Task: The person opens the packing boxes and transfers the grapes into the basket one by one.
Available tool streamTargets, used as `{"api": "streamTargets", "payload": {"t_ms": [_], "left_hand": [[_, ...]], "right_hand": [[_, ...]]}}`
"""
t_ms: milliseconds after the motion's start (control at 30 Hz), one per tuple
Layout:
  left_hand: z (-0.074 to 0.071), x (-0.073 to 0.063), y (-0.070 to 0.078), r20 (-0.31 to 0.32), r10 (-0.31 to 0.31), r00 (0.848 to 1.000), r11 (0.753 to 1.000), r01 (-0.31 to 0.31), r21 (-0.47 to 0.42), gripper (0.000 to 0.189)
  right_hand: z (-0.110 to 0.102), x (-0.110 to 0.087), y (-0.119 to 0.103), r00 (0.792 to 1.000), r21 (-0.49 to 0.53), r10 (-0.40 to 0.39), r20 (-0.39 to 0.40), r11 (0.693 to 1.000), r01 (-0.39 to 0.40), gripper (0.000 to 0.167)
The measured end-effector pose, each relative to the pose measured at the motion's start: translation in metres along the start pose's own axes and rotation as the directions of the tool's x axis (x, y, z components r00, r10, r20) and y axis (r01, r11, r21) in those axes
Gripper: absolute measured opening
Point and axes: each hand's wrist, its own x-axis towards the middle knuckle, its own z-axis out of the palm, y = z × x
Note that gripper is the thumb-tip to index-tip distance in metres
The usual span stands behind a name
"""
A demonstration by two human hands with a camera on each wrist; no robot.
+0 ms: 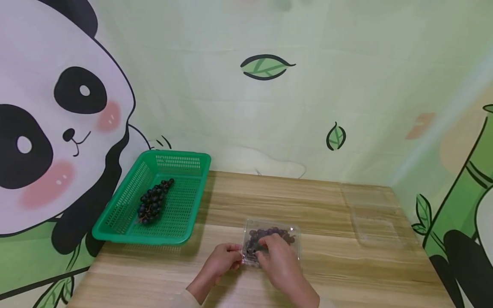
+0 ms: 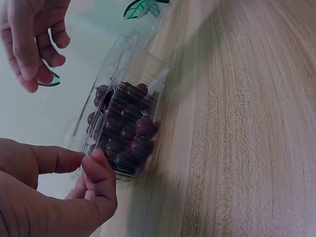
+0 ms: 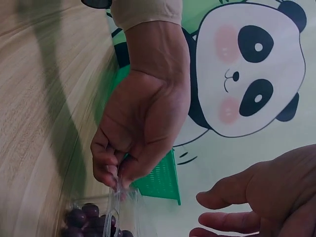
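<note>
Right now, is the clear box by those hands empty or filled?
Largely filled: in the left wrist view, dark grapes show through the side of the clear box, which the left hand pinches.

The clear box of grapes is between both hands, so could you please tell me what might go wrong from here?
The left hand pinches just one edge of the clear box, so it could slide or twist if the right hand presses down. The grapes lie against its wall, so squeezing might bruise them.
</note>
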Motion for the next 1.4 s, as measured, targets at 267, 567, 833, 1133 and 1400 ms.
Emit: {"api": "streamTargets", "payload": {"t_ms": [267,567,833,1133,1400], "left_hand": [[-0.001,-0.001,0.002,-0.002,-0.012,1.000,1.000,0.012,0.010,0.031],[0.000,0.000,0.001,-0.001,-0.009,1.000,1.000,0.009,0.002,0.029],[-0.002,-0.001,0.000,0.001,0.004,1.000,1.000,-0.004,-0.002,0.028],[-0.004,0.000,-0.004,0.011,-0.004,1.000,1.000,0.004,-0.017,0.031],[-0.005,-0.001,-0.004,0.020,-0.013,1.000,1.000,0.013,-0.027,0.031]], "right_hand": [[0.012,0.004,-0.011,0.998,-0.024,-0.065,-0.019,0.998,0.065,0.023],[0.030,0.008,-0.014,0.986,-0.109,-0.160,-0.039,0.982,0.155,0.019],[0.045,0.009,-0.016,0.981,-0.221,-0.195,-0.009,0.957,0.188,0.020],[0.065,0.011,-0.013,0.962,-0.325,-0.264,-0.067,0.918,0.229,0.019],[0.076,0.010,-0.010,0.954,-0.355,-0.284,-0.093,0.905,0.235,0.025]]}}
